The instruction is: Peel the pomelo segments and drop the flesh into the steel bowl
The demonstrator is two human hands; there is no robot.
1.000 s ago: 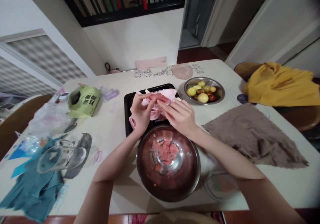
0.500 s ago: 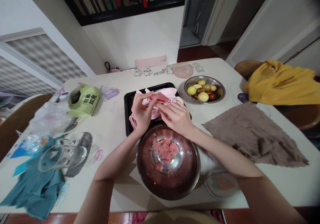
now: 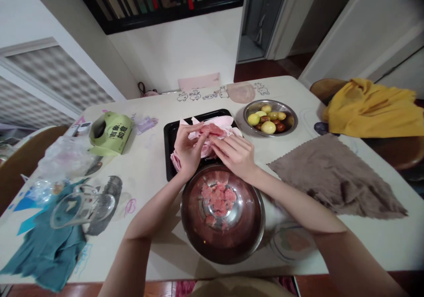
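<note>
Both hands meet over a black tray (image 3: 168, 134) that carries a pile of pink sliced meat (image 3: 228, 122). My left hand (image 3: 187, 149) pinches a reddish slice of meat (image 3: 212, 129) at its left end, fingers closed on it. My right hand (image 3: 235, 154) grips the same slice from the right, fingers curled. Just in front of the tray stands a large steel bowl (image 3: 247, 237) with several torn pink meat pieces (image 3: 217, 198) in its bottom.
A smaller steel bowl of green and red fruit (image 3: 270, 118) sits at the back right. A brown cloth (image 3: 334, 177), a yellow cloth on a chair (image 3: 371, 107), a green tissue box (image 3: 111, 133), a tipped glass jug (image 3: 82, 207) on a teal cloth (image 3: 43, 248) and plastic bags (image 3: 64, 155) surround the table.
The hands have shifted slightly on the slice of meat above the tray; the view has drifted a little. Otherwise nothing has moved.
</note>
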